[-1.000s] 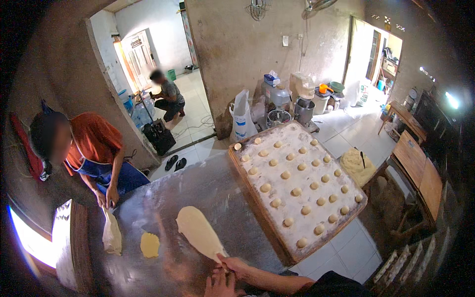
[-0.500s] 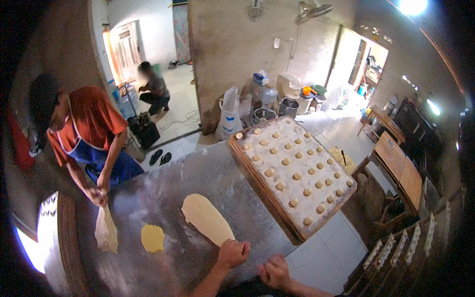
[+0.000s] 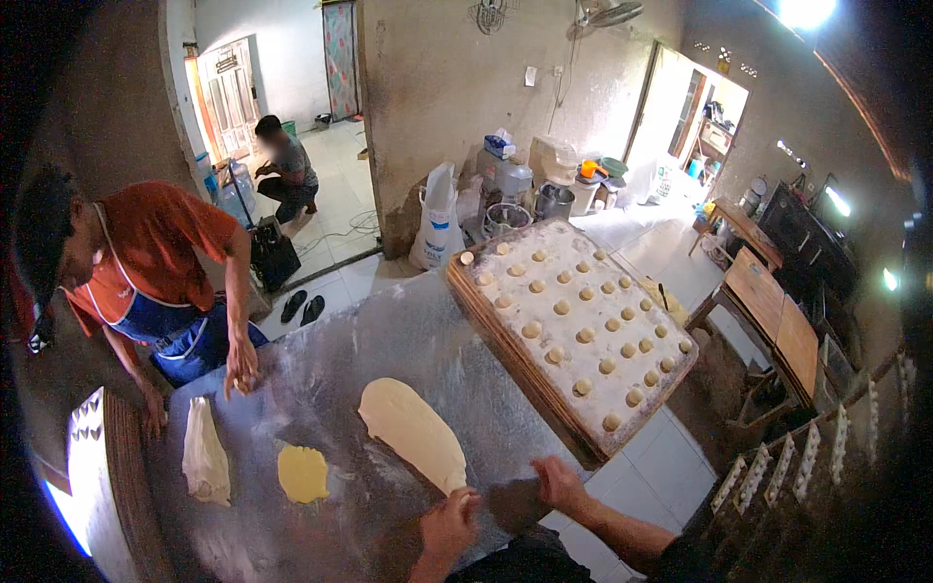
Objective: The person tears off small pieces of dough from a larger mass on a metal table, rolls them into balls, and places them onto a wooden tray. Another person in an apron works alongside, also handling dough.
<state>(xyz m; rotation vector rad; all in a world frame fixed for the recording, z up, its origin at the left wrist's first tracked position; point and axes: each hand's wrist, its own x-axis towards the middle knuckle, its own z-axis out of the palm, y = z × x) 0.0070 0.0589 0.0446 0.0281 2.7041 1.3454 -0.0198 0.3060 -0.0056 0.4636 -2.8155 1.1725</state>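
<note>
A long, flat sheet of pale dough [image 3: 413, 428] lies on the grey worktop, narrowing to its near end. My left hand [image 3: 450, 522] is closed on that narrow tip. Over the near table edge, to the right, my right hand [image 3: 559, 483] holds nothing I can see; its fingers are bent and slightly apart. Left of the pale sheet sits a small flat yellow piece of dough [image 3: 303, 474]. Farther left a long, creased strip of dough [image 3: 206, 452] lies by a co-worker's hands.
A stack of floured wooden trays [image 3: 544, 374] with several dough balls on top stands on the right of the worktop [image 3: 340, 345]. A co-worker [image 3: 175, 253] in a blue apron stands at the left. A rack of trays [image 3: 777, 476] is at the lower right.
My right hand has moved up and right, and its fist has loosened. My left hand has shifted slightly down. The co-worker has let go of the creased dough strip, which now lies flat.
</note>
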